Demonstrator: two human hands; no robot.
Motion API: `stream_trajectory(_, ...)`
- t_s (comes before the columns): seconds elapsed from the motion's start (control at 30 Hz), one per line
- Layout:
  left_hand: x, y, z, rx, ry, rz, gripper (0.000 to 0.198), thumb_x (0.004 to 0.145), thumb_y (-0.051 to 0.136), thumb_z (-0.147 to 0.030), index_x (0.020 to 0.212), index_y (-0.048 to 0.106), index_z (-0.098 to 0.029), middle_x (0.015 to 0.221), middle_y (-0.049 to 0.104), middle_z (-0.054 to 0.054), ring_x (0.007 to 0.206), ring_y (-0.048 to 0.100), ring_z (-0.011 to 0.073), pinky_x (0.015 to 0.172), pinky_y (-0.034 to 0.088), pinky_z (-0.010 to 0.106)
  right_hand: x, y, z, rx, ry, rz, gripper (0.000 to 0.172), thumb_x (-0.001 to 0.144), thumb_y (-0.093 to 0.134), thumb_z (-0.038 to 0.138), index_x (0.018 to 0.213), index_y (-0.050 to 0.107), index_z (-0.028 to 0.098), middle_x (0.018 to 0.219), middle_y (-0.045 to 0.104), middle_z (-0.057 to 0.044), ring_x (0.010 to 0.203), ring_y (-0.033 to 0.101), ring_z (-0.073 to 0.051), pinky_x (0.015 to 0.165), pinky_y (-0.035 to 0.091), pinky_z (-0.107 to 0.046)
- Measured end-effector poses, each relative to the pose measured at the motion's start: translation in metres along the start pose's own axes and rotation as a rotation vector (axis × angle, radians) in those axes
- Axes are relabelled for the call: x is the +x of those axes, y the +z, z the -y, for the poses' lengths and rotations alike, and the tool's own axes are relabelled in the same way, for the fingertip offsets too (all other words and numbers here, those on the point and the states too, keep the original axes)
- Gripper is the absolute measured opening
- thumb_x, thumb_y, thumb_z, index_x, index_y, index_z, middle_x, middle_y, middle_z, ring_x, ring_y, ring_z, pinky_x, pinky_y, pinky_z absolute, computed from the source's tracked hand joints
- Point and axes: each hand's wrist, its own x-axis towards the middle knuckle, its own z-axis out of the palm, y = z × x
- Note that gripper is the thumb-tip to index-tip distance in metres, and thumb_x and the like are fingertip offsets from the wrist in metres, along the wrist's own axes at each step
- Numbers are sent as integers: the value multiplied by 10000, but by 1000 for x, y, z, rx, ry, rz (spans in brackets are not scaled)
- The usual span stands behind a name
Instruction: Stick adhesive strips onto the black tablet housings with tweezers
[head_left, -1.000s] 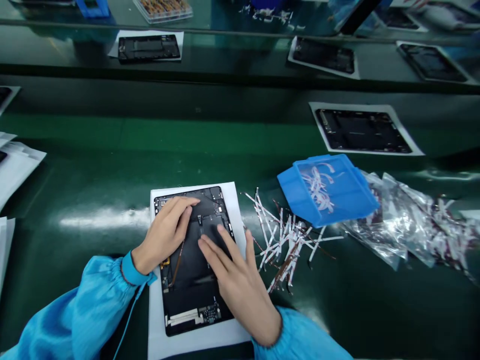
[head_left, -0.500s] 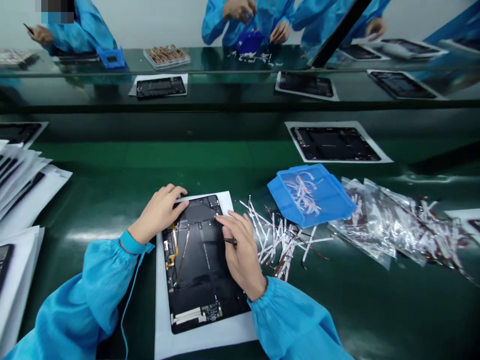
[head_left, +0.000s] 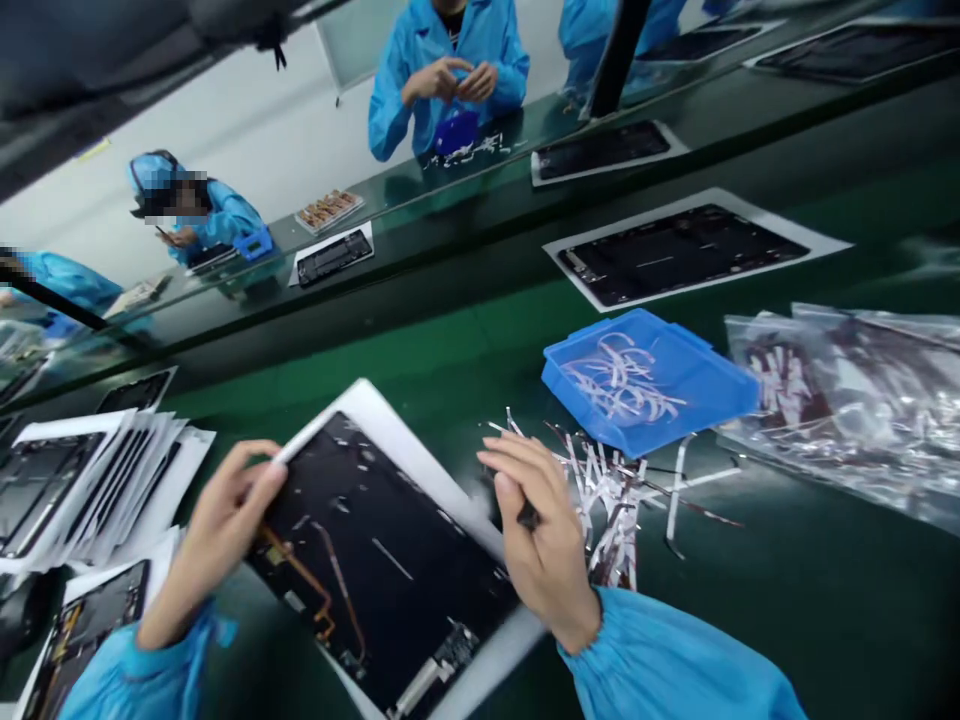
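Observation:
A black tablet back housing (head_left: 375,560) lies on a white paper sheet (head_left: 420,480), with thin orange and copper flex cables (head_left: 315,590) along its lower left. My left hand (head_left: 221,530) grips the left edge of the sheet and housing between thumb and fingers. My right hand (head_left: 544,540) sits at the housing's right edge, its fingers curled around a small dark tool (head_left: 528,516). Most of that tool is hidden, so I cannot tell its kind. The housing's lower corner runs out of the frame.
A blue plastic tray (head_left: 645,380) holds white strips, with loose strips (head_left: 611,500) beside it. Clear plastic bags (head_left: 847,400) lie to the right. Stacked sheets with housings (head_left: 90,490) lie to the left. Another housing (head_left: 675,250) lies ahead. Co-workers in blue coats (head_left: 442,80) stand beyond.
The whole view has tilted. The sheet and housing have swung round under my left hand, and my right hand has shifted from the housing's surface to its right edge.

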Motion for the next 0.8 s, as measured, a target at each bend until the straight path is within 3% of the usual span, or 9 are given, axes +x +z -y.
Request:
stream_trajectory(0.03, 0, -15, 9, -124, -135, -169, 569, 802, 604, -708, 1119, 523, -243, 574, 556, -79, 473, 528, 139, 430, 375, 209, -1, 0, 0, 2, -18, 9, 272, 977, 463, 97, 1167, 612, 223, 1197, 639, -67, 1217, 550, -207, 1110, 388, -482)
stream_trajectory(0.07, 6, -29, 19, -153, -184, -252, 606, 775, 644, -706, 1147, 538, -239, 602, 577, -77, 488, 541, 137, 453, 418, 217, -1, 0, -1, -1, -35, 19, 279, 974, 465, 90, 1177, 604, 221, 1203, 635, -69, 1219, 547, -209, 1115, 381, -488)
stream_trajectory(0.13, 30, -52, 41, -191, -208, -358, 541, 835, 608, -668, 1138, 562, -222, 660, 575, -69, 535, 551, 124, 504, 468, 225, -3, 3, -4, -31, -40, 44, 285, 969, 461, 84, 1184, 593, 216, 1205, 632, -76, 1216, 548, -219, 1113, 377, -514)
stream_trajectory(0.2, 68, -64, 60, -214, -234, -433, 387, 937, 572, -517, 1122, 587, -177, 778, 603, -31, 592, 560, 104, 541, 485, 225, -5, 6, -10, -91, -21, 100, 306, 950, 441, 57, 1170, 589, 209, 1189, 637, -87, 1196, 561, -235, 1089, 395, -551)
stream_trajectory(0.37, 170, -53, 80, -197, -328, -549, 331, 961, 598, -367, 1213, 593, -153, 1164, 637, 78, 962, 657, 204, 811, 579, 389, -5, 14, -21, -227, -8, 274, 472, 810, 355, -72, 1126, 588, 192, 1081, 678, -83, 1091, 625, -243, 1040, 448, -580)
stream_trajectory(0.5, 218, -33, 79, -93, -358, -633, 356, 954, 611, -353, 1251, 579, -159, 1238, 615, 96, 1044, 642, 230, 873, 566, 434, -5, 17, -23, -287, -27, 261, 479, 797, 347, -69, 1109, 601, 192, 1005, 692, -74, 1025, 655, -240, 990, 511, -552)
stream_trajectory(0.6, 227, -28, 79, 19, -351, -678, 360, 951, 614, -353, 1254, 580, -161, 1247, 611, 96, 1060, 638, 237, 885, 561, 442, -7, 18, -27, -317, -29, 251, 513, 778, 337, -72, 1123, 608, 195, 1009, 693, -75, 1013, 669, -240, 960, 545, -550)
stream_trajectory(0.7, 216, -21, 78, 143, -311, -714, 370, 951, 614, -349, 1270, 570, -166, 1272, 599, 102, 1085, 629, 242, 903, 552, 455, -4, 16, -31, -309, -63, 215, 516, 810, 338, -38, 1159, 618, 219, 1077, 704, -72, 1056, 677, -246, 956, 563, -535)
stream_trajectory(0.8, 188, 9, 73, 263, -205, -688, 380, 952, 611, -351, 1282, 566, -167, 1300, 587, 109, 1123, 615, 254, 938, 534, 482, 5, 8, -26, -183, -8, 206, 364, 924, 403, 90, 1118, 655, 269, 1067, 734, -38, 1007, 713, -224, 869, 626, -414)
